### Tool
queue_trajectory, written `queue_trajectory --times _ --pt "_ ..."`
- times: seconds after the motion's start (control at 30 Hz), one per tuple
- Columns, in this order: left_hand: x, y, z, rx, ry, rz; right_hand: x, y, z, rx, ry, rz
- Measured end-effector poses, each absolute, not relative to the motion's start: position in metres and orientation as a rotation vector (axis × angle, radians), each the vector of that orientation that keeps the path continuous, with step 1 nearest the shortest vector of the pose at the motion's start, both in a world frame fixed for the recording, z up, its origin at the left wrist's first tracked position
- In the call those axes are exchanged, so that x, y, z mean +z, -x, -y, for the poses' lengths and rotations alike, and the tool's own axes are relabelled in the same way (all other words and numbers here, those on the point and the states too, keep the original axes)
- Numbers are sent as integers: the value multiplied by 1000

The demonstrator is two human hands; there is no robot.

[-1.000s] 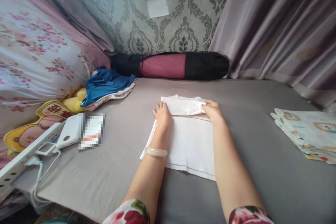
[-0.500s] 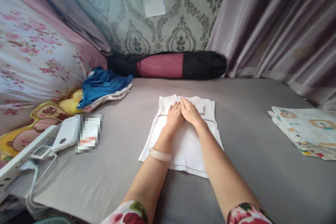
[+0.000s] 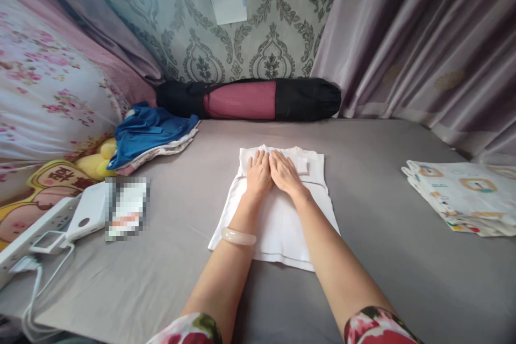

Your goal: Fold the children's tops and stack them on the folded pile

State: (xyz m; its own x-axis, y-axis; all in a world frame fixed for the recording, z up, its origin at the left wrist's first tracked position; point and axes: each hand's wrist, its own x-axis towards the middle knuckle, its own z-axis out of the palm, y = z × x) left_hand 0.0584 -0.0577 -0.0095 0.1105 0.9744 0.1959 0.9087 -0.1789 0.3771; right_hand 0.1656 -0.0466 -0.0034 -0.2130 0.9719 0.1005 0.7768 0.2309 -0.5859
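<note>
A white shirt lies flat on the grey sheet, its sleeves folded across the upper part. My left hand rests palm down on the folded sleeves, fingers stretched toward the collar. Beside it, nearly touching, my right hand lies flat on the same cloth with its fingers extended. A folded cuff shows just right of the right hand. Part of the shirt's upper middle is hidden under both hands. A pale bangle circles my left wrist.
Folded patterned cloths lie at the right. At the left are a blue garment on other clothes, a power strip, a white charging device and a plush toy. A long black-and-pink bag lies along the wall.
My two hands have parted slightly at the fingertips and lie more side by side on the shirt. The whole view has shifted a little, so things appear farther left.
</note>
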Motion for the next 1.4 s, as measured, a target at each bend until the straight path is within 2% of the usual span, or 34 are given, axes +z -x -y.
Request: queue_trajectory --times 0.1,0.17,0.4,0.8,1.17,1.4 --pt "-13 -57 54 704 -2192 -2013 -11 -173 47 296 1662 2131" --pt "-16 -55 53 640 -2172 -2045 -15 -176 48 235 1682 2191" --pt "-20 -53 54 463 -2175 -2031 -18 -175 50 244 1767 2245" --pt "-12 -51 54 655 -2126 -2100 -10 -175 50 243 1795 2118" --pt "-17 -50 55 327 -2159 -2181 -15 -173 52 148 1992 2138" --pt "-17 -49 52 466 -2146 -2187 -9 -175 50 220 2020 2072"
